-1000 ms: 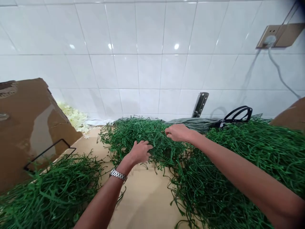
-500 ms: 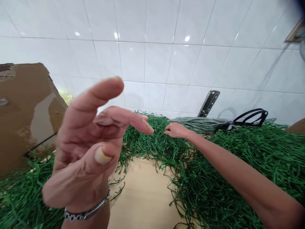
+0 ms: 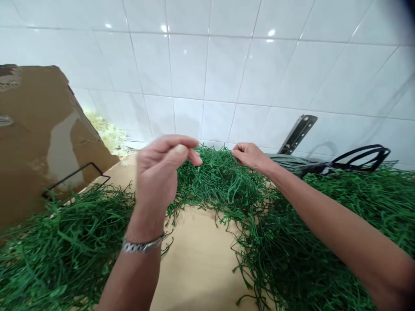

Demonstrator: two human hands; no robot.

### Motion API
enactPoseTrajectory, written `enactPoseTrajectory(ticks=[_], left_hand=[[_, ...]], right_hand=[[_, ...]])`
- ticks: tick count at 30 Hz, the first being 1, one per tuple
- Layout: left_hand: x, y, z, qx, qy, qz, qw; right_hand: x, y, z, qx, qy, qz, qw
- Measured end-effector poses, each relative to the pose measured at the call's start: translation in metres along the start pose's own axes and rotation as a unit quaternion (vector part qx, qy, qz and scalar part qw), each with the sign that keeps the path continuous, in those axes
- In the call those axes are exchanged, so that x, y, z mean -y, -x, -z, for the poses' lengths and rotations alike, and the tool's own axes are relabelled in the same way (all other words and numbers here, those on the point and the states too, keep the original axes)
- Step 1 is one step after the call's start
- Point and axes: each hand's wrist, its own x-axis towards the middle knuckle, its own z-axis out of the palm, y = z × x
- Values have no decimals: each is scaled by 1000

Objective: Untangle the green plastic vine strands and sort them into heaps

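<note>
A tangled heap of thin green, plastic-looking stems (image 3: 220, 177) lies at the far middle of the tan work surface (image 3: 194, 259). Over its left edge is my left hand (image 3: 162, 168), wearing a metal-link bracelet. Its fingers are bent, the thumb near them but the fingertips apart, and I see nothing held. At the heap's upper right, my right hand (image 3: 251, 156) is closed in a pinch on what looks like a green stem; the fingertips partly hide it.
More green stems lie in a left pile (image 3: 74, 233) and a big right pile (image 3: 324, 242). A cardboard box (image 3: 42, 138) stands at left, a bent black wire (image 3: 78, 172) before it. Pale yellow bits (image 3: 106, 129), a perforated metal strip (image 3: 298, 134) and black straps (image 3: 359, 160) sit along the tiled wall.
My left hand has moved away from the camera toward the middle heap, its fingers more bent. My right hand stays pinched and sits higher against the heap. The view has shifted slightly.
</note>
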Motion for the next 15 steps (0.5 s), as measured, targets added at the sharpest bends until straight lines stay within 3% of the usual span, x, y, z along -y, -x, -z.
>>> enactPoseTrajectory(ticks=[2,4,5,7,11,15], left_hand=[[35,-8,-6,65,-108,56,991],[71,-13,-13,135,-242,94,956],[88,-14,-17,161,-315,77,932],[114,-16,-25,215,-469,21,856],[141,-15,-37,246,-529,-9,812],[157,-6,-31,270,-560,-7,783]], right_hand=[[6,1,5,-9,-57,3,998],[13,0,10,-17,-111,7,994],[16,0,12,-21,-136,9,990],[23,-1,18,-30,-178,14,983],[35,-8,35,-64,-233,27,970],[42,-17,62,-145,-294,75,942]])
